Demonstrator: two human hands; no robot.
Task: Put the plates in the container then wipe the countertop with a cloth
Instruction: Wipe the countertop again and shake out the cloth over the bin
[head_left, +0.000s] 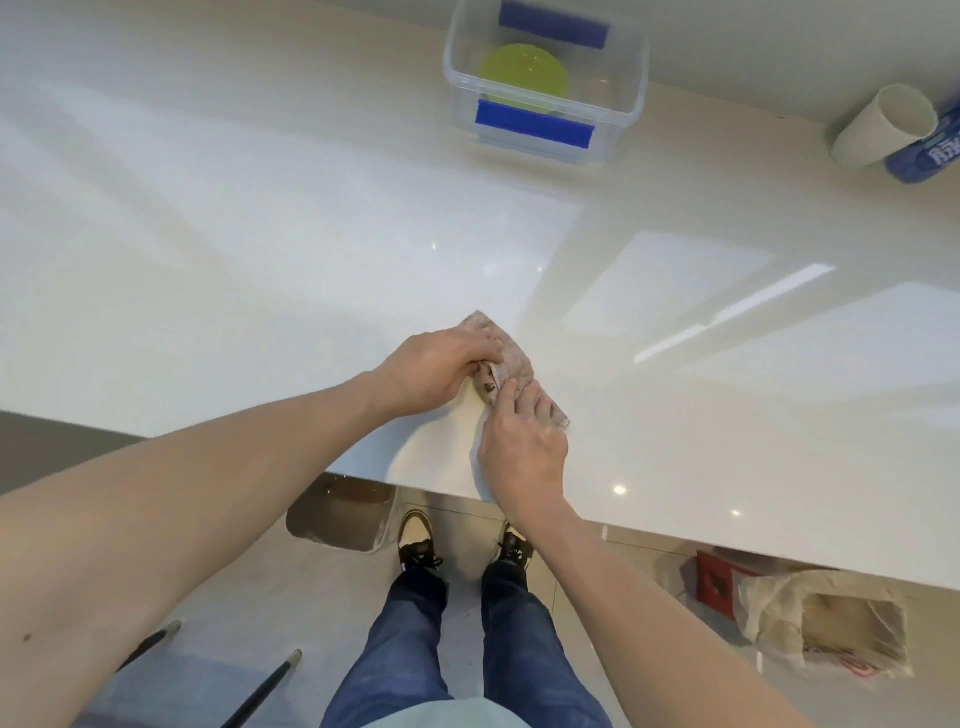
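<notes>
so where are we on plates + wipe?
Plates look done: a green plate sits in the clear container; none show on the countertop. In hand: left hand and right hand fold the cloth near the front edge. Whether wiping remains is unclear.

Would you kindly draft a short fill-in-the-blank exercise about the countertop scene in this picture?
1. The green plate lies inside the clear ____.
2. Both hands, the left hand and the right hand, rest on the ____ near the countertop's front edge.
3. The container's clips are ____ in colour.
4. The container stands with no ____ on it.

Missing words: container; cloth; blue; lid
</notes>
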